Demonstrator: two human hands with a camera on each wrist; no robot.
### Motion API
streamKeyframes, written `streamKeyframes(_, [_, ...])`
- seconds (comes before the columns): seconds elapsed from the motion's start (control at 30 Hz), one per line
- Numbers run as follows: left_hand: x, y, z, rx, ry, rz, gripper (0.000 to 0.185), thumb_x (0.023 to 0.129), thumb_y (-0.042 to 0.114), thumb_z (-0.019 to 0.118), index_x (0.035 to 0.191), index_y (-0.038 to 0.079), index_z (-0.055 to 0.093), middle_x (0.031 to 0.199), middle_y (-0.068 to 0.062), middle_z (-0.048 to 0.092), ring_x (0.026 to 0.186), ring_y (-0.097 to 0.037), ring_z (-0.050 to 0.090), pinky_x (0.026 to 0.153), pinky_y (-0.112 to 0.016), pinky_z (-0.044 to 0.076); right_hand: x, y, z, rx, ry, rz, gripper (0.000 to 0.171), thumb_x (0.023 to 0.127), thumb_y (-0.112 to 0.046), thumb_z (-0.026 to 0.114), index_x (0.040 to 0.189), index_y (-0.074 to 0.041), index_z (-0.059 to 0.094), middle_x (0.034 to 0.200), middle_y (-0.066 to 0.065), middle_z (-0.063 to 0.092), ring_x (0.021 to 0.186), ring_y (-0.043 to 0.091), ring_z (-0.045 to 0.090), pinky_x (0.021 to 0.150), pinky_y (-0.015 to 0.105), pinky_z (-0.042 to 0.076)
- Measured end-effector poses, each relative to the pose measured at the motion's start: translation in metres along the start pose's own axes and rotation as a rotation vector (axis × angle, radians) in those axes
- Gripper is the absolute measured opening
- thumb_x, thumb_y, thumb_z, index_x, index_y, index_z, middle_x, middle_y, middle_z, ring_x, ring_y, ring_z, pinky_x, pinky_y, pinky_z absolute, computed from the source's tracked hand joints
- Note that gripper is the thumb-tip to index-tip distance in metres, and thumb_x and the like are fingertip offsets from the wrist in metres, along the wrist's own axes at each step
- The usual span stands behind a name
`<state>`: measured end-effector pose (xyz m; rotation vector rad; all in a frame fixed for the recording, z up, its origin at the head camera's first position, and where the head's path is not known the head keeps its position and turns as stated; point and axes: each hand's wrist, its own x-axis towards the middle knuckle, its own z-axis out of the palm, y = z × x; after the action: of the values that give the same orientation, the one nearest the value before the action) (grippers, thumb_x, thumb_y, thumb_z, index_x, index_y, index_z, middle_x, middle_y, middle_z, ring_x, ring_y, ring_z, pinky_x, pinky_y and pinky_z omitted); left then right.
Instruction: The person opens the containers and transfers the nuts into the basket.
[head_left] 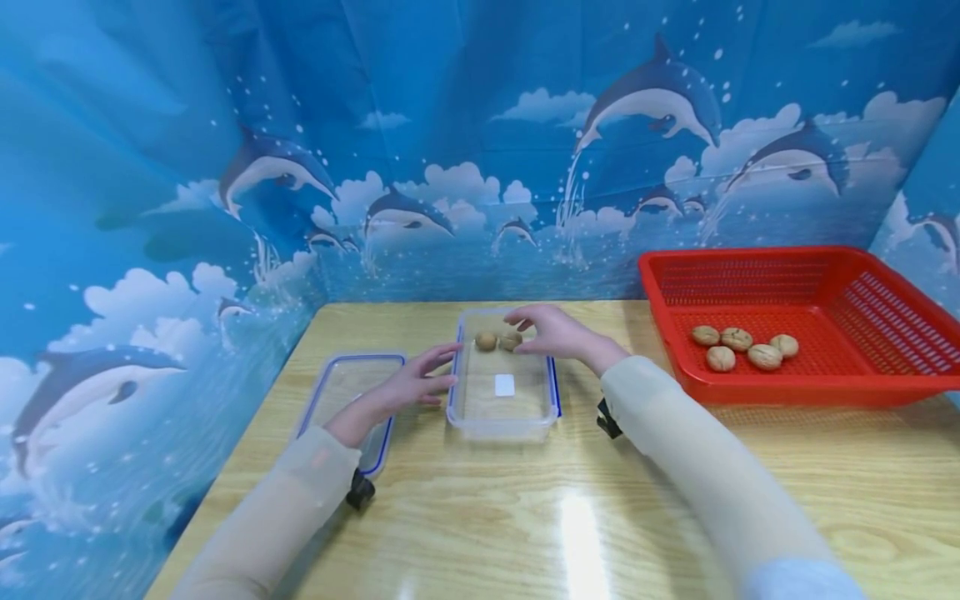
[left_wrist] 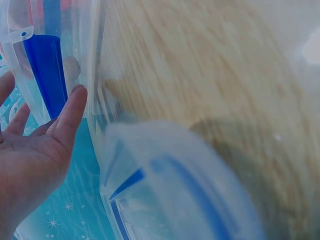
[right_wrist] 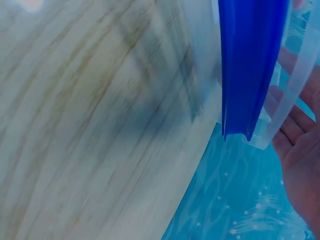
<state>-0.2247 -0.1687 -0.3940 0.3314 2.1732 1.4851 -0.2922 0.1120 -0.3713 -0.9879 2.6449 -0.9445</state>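
A clear plastic food container point(head_left: 504, 408) with blue-edged locking flaps stands on the table, a white label in it. Two walnuts lie side by side near its far end: a left walnut point(head_left: 486, 341) and a right walnut point(head_left: 511, 341). My right hand point(head_left: 558, 333) reaches over the container's right rim, thumb and fingers parted around the right walnut. Beside the left wall my left hand point(head_left: 415, 382) has its fingers loosely extended, fingertips right at the rim. In the left wrist view a blue flap point(left_wrist: 49, 75) overlaps those fingers.
A clear lid point(head_left: 341, 375) with a blue seal lies left of the container, partly under my left forearm. At the right stands a red plastic basket point(head_left: 862, 387) holding several walnuts point(head_left: 764, 357). A dolphin-print backdrop point(head_left: 465, 100) rises behind the wooden table point(head_left: 495, 517).
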Motion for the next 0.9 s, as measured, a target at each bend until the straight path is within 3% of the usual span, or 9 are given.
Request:
streamKeyframes(0.43, [0.001,0.0,0.001,0.0,-0.003,-0.007,0.057,0.102,0.021,0.052,0.154,0.022,0.028,0.16,-0.012,0.018,0.138,-0.037,0.033,0.098,-0.052,0.045,0.016,0.002,0.005,-0.204,-0.096,0.049,0.055,0.086,-0.011,0.075,0.136,-0.001,0.054,0.132,0.012,0.058,0.115,0.026,0.057,0.099,0.041,0.045])
streamKeyframes(0.73, [-0.001,0.0,0.001,-0.001,-0.009,0.018,0.057,0.102,0.019,0.052,0.154,0.022,0.028,0.16,-0.012,0.018,0.137,-0.038,0.033,0.098,-0.051,0.045,0.017,-0.003,0.01,-0.145,-0.13,0.026,0.045,0.085,-0.004,0.073,0.128,-0.001,0.06,0.124,0.012,0.062,0.108,0.026,0.06,0.092,0.037,0.05])
streamKeyframes(0.9, [-0.001,0.0,0.0,-0.004,-0.013,0.021,0.057,0.102,0.02,0.052,0.154,0.023,0.027,0.16,-0.012,0.018,0.138,-0.038,0.032,0.099,-0.053,0.044,0.018,-0.01,0.019,-0.214,-0.187,-0.013,0.04,0.086,-0.005,0.07,0.125,-0.003,0.064,0.121,0.01,0.064,0.104,0.025,0.061,0.088,0.037,0.051])
